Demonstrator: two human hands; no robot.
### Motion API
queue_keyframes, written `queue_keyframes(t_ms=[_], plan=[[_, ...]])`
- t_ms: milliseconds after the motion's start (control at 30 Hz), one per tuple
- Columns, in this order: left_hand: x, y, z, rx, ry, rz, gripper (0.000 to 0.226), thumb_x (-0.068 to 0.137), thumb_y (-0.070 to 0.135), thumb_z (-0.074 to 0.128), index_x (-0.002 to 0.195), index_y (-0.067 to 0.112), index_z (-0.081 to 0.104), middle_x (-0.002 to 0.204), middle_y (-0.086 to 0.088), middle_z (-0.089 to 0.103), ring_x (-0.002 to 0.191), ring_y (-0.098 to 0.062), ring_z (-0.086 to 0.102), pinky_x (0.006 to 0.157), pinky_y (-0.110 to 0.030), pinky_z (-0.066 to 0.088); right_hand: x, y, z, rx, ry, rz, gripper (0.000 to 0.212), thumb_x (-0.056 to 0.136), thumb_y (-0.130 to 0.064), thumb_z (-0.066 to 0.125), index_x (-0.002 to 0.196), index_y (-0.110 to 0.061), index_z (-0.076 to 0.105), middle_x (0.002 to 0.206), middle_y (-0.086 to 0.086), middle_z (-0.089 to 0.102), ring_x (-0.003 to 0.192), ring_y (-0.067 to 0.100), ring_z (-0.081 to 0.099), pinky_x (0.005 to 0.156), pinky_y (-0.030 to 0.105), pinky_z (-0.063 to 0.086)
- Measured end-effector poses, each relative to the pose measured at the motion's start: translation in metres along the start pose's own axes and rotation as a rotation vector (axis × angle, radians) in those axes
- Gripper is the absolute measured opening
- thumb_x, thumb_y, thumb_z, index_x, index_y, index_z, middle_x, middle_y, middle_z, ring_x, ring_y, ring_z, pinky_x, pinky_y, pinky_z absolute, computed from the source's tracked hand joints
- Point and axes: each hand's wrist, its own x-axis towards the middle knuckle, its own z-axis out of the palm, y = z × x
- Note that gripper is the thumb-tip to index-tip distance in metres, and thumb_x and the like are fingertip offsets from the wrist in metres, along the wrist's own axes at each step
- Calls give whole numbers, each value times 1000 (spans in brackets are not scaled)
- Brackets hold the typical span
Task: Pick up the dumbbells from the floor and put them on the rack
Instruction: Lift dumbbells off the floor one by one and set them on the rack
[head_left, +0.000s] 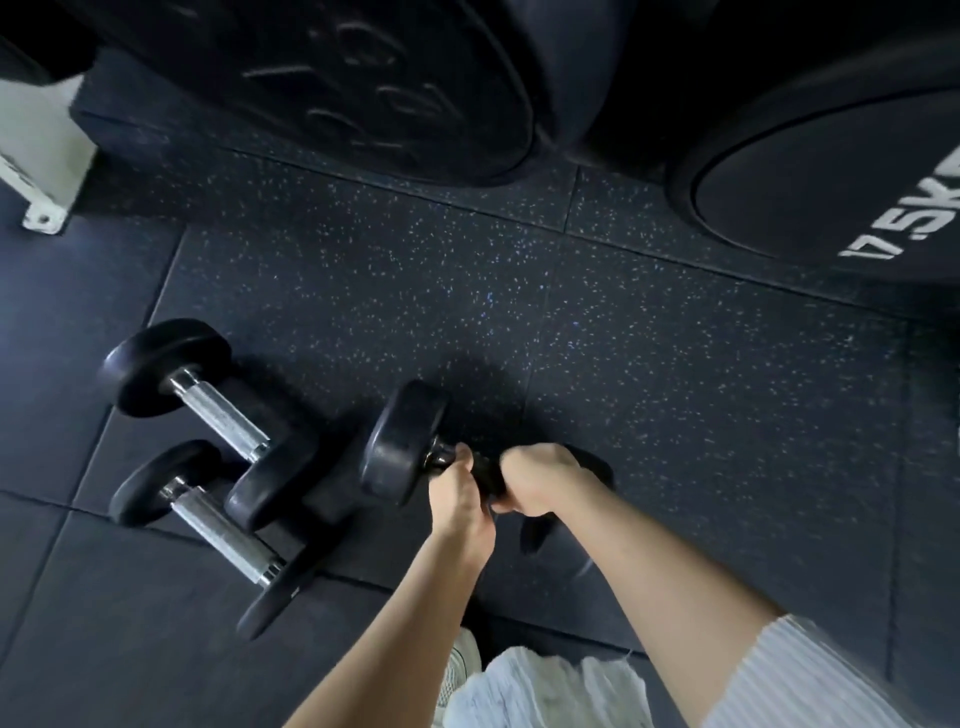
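Speckled rubber floor (519, 291) fills the head view, two chrome-handled dumbbells (218, 452) lying at left; the black dumbbell (405, 441) sits centre, both hands wrapped tight around its handle. Left hand (457, 493) grips near the weight head, right hand (540, 483) beside it, forearms reaching down; lift evenly, keeping it level; no rack is clearly visible.

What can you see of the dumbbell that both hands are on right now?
The held dumbbell has black, matte, rubber-like round heads and a dark handle. Only its left head shows clearly; the right head is mostly hidden behind the right hand. The left hand and the right hand both wrap the handle. It lies roughly level, low over the speckled floor; whether it is lifted is unclear.
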Motion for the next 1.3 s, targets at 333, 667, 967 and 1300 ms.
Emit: queue_keyframes(t_ms=[333,667,967,1300], plan=[[-89,-17,-23,152,2,-48,23,89,4,48,66,7,52,66,-9,52,57,-20,47,49,-26,36,-95,-6,28,100,23,8,43,91,-44,53,118,-11,57,118,10,66,111,32,62,83,33,48],[-326,10,-17,317,-35,-27,20,77,-13,47,63,0,55,60,-12,58,61,-25,52,52,-29,40,-322,-3,-18,294,51,38,41,90,-43,53,118,-13,57,119,10,65,111,32,61,77,32,43],[-593,68,12,600,-344,94,24,78,-20,42,71,-2,56,68,-14,58,67,-26,58,65,-31,49,-583,6,-107,647,117,147,25,83,-45,57,83,-20,59,82,0,64,88,25,67,68,28,44],[-754,117,105,995,-625,302,17,77,-12,51,68,2,53,79,-14,52,84,-28,52,81,-39,47,-724,45,-181,1145,460,236,19,72,-32,66,58,-21,62,65,-4,68,79,21,70,90,41,55]])
